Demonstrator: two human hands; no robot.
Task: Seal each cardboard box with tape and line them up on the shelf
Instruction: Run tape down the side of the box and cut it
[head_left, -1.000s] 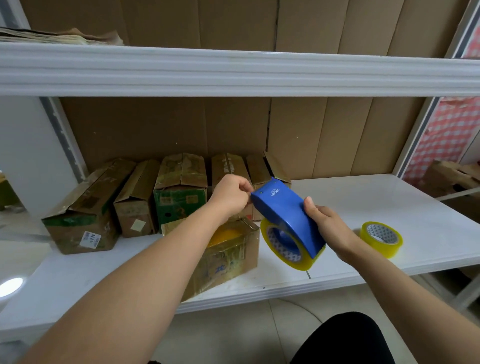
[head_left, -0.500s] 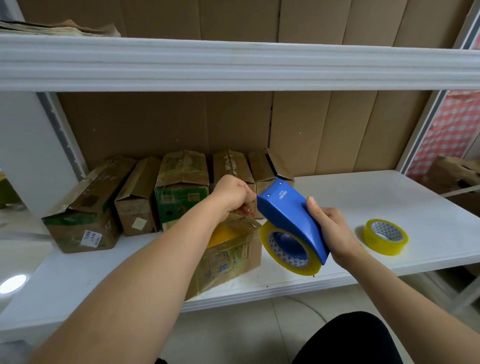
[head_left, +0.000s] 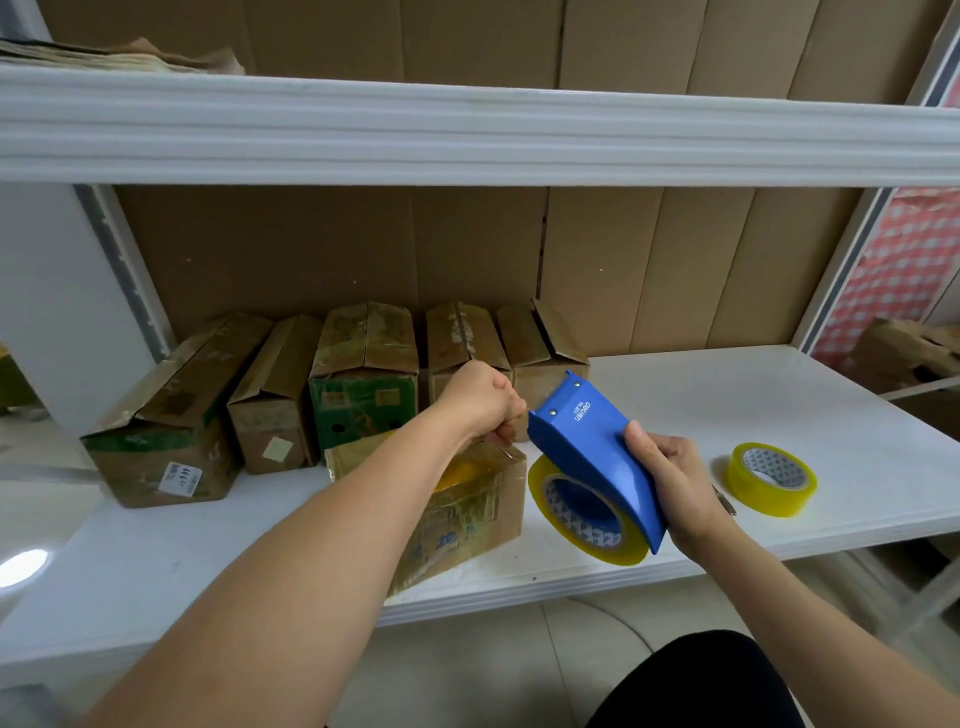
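The left hand (head_left: 480, 400) is curled, thumb and fingers pinching what looks like the free end of the tape just above the front box (head_left: 457, 499) (the clear strip itself is barely visible). The right hand (head_left: 670, 483) wraps the back of the blue tape dispenser (head_left: 592, 457), its yellowish roll hanging below, just right of that box. The box sits near the front edge of the white shelf (head_left: 727, 405). It is probably light, stiff at the corners and slick where tape already covers it, so gripping both bare cardboard sides seems safest. Behind it stand five boxes (head_left: 363, 374) in a row along the back wall. One spare tape roll (head_left: 771, 478) lies to the right.
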